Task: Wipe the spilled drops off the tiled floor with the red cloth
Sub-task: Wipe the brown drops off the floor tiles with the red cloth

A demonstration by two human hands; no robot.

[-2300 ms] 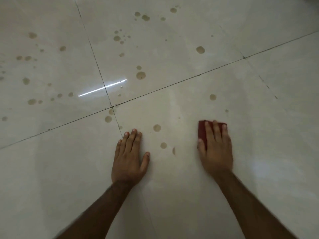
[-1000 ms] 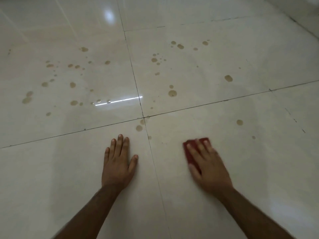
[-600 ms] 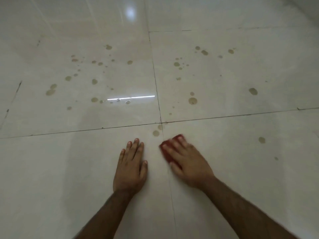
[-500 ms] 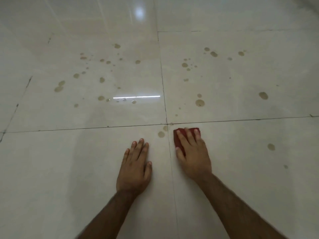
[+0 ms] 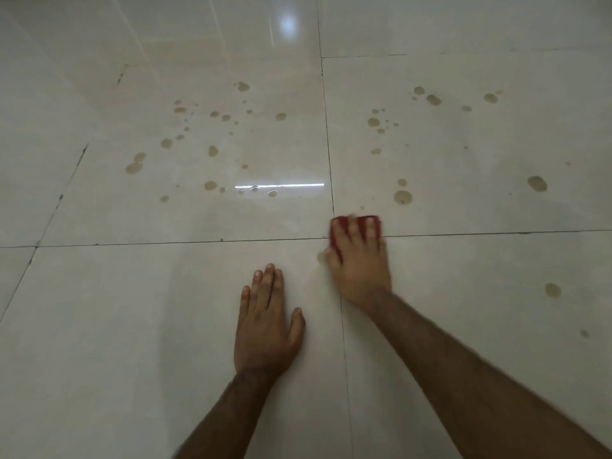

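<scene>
Fingers (image 5: pixel 359 231) of my right hand (image 5: pixel 359 263) lay straight and spread flat on the red cloth (image 5: pixel 337 226), pressing it to the tiled floor (image 5: pixel 132 326) rather than curling round it; the hand was blurred, so how the thumb sat I could not tell; the cloth showed only as a red edge past my fingertips and along the left side of the hand, folded small by the look of it, lying right at the crossing of the grout lines (image 5: pixel 198 241), partly over the far right tile; my left hand (image 5: pixel 266 321) rested palm down on the near left tile, fingers straight and close together, holding nothing, touching neither the cloth nor the other hand.

I judged the cloth soft, light and limp, likely to bunch or slide out from under a loose palm on so glossy a tile; it wanted a flat hand across its middle with even pressure, or a pinch at one folded edge to lift and turn it.

Just beyond the cloth sat a large brown drop (image 5: pixel 403 197) with a smaller one above it; further off on that tile were scattered drops (image 5: pixel 430 99) and one big drop (image 5: pixel 537 183) to the right; the far left tile carried a wide spatter (image 5: pixel 212 150), some beads catching a strip of reflected light (image 5: pixel 281 185); a lone drop (image 5: pixel 552 290) lay on the near right tile; most of the wiping, I judged, was not yet done.
</scene>
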